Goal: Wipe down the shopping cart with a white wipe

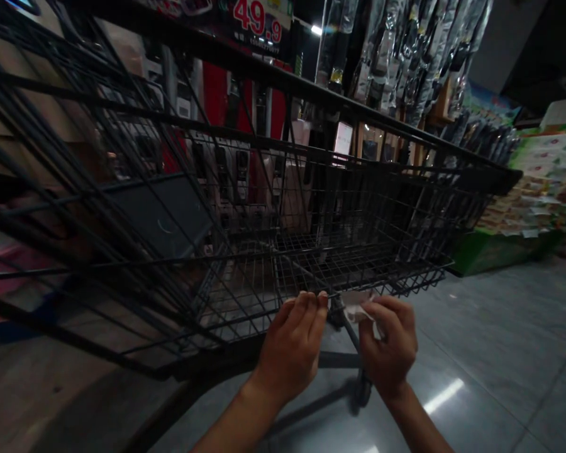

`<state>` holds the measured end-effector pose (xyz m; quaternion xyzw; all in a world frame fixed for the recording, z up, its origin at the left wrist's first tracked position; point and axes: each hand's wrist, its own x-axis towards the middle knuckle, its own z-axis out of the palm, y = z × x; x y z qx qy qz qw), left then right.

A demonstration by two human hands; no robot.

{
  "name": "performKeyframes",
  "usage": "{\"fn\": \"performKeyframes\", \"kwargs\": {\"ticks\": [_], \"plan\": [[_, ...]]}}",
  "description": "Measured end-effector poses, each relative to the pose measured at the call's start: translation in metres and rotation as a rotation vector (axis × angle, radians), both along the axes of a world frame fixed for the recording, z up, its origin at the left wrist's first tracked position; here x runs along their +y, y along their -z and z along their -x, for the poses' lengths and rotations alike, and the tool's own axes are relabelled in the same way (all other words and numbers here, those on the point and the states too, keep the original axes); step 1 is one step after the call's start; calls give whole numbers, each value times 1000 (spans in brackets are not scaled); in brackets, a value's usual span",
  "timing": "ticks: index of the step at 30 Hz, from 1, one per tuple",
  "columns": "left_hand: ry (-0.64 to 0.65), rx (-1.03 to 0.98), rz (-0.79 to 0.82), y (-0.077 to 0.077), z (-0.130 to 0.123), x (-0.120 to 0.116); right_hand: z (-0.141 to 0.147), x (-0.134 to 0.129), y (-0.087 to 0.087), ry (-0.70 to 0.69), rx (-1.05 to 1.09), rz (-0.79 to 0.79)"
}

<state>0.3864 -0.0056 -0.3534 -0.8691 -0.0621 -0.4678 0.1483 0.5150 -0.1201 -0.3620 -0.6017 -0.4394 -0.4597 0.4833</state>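
Note:
A black wire shopping cart (339, 251) fills the middle of the head view, its side turned toward me. My left hand (295, 343) is at the cart's lower edge, fingers pressed together and curled over the bottom wires. Close beside it, my right hand (390, 343) pinches a crumpled white tissue or cloth (356, 308) between thumb and fingers, near the cart's lower rail. The exact contact between the white piece and the metal cannot be made out. A dark flat panel (163, 214) sits at the cart's rear end, and a caster wheel (362, 390) shows below the hands.
Behind the cart stands a rack of packaged goods (217, 94), some red, under a price sign (257, 19). Long items in clear plastic (396, 50) hang at the upper right. A green-based display of stacked packs (528, 182) stands farther right on the grey tiled floor (509, 352).

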Motion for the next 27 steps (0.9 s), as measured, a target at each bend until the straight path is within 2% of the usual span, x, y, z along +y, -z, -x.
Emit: {"fn": "performKeyframes", "kwargs": {"ticks": [2, 6, 9, 14, 18, 20, 27], "plan": [[7, 6, -1, -1, 0, 0, 5, 7, 0, -55, -21, 87], [11, 21, -13, -2, 1, 0, 7, 12, 14, -88, -30, 184], [8, 25, -15, -2, 2, 0, 4, 10, 19, -57, -52, 186], [-12, 48, -24, -2, 3, -1, -3, 1, 14, 2, -96, 182], [-18, 76, -7, -2, 4, -3, -10, -5, 11, 140, -11, 77], [-20, 93, 5, -3, 5, -4, -7, -4, 12, 153, 38, 51], [-1, 117, 20, -6, 8, -5, 43, 21, 27, -142, 29, 239]]}}
